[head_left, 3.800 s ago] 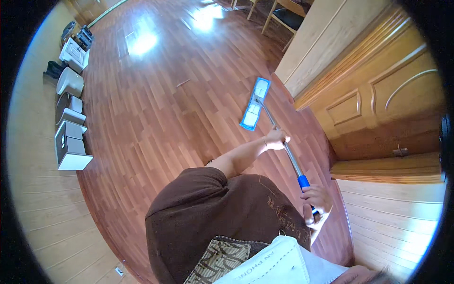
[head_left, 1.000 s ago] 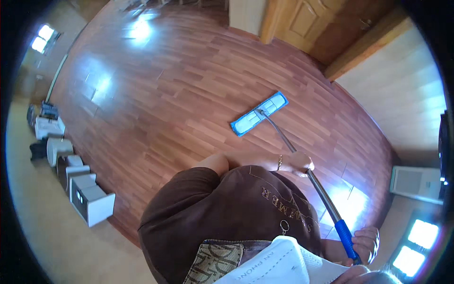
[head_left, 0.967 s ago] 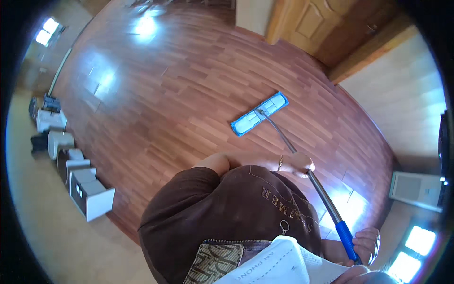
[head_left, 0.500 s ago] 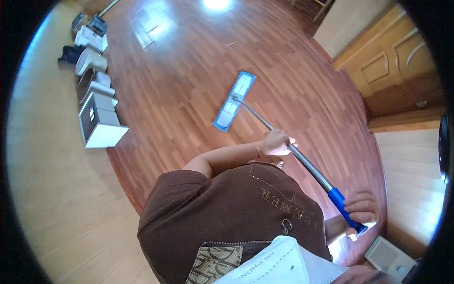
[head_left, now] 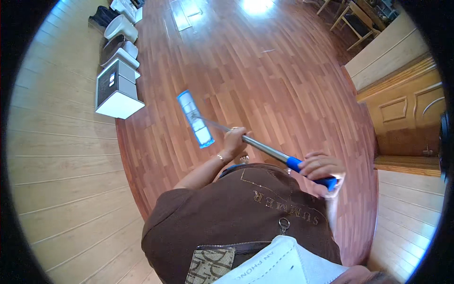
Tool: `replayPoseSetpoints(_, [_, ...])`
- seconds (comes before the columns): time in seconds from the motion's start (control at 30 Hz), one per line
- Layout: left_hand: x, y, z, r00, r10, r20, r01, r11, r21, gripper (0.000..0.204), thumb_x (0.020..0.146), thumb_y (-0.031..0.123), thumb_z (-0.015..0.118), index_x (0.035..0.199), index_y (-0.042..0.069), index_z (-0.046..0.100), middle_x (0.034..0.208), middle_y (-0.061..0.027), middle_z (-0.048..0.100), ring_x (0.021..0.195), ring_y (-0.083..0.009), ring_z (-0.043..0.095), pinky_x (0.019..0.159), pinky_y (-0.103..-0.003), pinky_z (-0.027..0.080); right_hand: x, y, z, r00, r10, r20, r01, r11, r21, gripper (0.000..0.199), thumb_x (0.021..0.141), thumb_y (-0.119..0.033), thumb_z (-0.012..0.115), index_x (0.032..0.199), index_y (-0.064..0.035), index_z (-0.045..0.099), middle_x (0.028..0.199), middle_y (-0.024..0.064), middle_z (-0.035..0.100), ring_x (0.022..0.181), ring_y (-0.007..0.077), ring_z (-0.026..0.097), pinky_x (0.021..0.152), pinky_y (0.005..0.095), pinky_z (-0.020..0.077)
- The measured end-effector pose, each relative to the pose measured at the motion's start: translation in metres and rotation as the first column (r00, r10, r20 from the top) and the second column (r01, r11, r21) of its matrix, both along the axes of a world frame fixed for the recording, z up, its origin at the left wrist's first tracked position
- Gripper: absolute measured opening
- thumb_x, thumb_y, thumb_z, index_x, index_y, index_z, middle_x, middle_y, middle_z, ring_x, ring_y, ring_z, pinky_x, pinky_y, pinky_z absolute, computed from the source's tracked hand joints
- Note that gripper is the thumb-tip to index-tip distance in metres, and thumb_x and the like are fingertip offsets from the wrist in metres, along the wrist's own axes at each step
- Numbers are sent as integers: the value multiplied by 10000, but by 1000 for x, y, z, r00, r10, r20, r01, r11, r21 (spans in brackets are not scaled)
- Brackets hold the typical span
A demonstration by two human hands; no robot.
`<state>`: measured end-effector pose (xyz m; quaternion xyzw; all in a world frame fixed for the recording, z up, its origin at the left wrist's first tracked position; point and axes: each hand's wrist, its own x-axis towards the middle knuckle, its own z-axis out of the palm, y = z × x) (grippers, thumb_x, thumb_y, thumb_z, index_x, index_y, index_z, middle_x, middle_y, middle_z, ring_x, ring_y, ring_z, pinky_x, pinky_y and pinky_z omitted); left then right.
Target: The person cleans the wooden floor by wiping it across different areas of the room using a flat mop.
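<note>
I hold a flat mop with both hands. My left hand (head_left: 234, 140) grips the metal pole (head_left: 266, 148) partway down. At the top end, my right hand (head_left: 319, 167) is closed around the blue grip (head_left: 294, 164). The blue and white mop head (head_left: 195, 119) lies flat on the reddish wooden floor (head_left: 265, 80), just ahead of my left hand and close to the left wall. My brown shirt fills the lower middle of the view.
A row of white and grey boxes (head_left: 117, 89) and bins (head_left: 120, 28) lines the pale panelled wall (head_left: 56, 156) at the left. A wooden door (head_left: 406, 113) stands at the right. Chairs (head_left: 352, 16) are at the far right top.
The view swung between frames as I turned. The mop head has moved toward the left wall, nearer the boxes, and both hands kept their hold on the pole.
</note>
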<state>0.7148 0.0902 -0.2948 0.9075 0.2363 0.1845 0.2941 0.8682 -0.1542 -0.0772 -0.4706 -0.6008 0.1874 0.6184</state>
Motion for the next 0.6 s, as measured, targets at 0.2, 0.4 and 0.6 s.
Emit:
replayPoseSetpoints(0.2, [-40, 23, -25, 994, 107, -32, -106, 993, 54, 294, 809, 272, 638, 628, 61, 542, 665, -154, 572, 681, -374, 578, 589, -486, 446, -36, 18, 6, 983, -89, -161, 52, 973, -223, 69, 775, -40, 683, 796, 7, 637, 860, 151, 689, 932, 343, 662, 878, 453, 496])
replayPoseSetpoints(0.4, [-24, 2, -6, 989, -16, -148, 16, 1000, 2, 227, 775, 286, 629, 653, 99, 584, 684, -119, 601, 723, -338, 611, 604, -466, 483, -32, -7, 25, 985, -99, -142, 81, 989, -126, 91, 766, -69, 657, 774, 16, 629, 803, 162, 682, 842, 331, 687, 816, 508, 540])
replayPoseSetpoints(0.6, [35, -47, 44, 884, -461, -78, 443, 879, -176, 132, 717, 260, 685, 828, 189, 682, 776, -81, 640, 816, -296, 635, 654, -441, 484, -19, -79, 83, 968, -159, 196, 180, 979, -96, 200, 756, -195, 712, 791, -16, 629, 806, 178, 698, 755, 326, 706, 658, 408, 582])
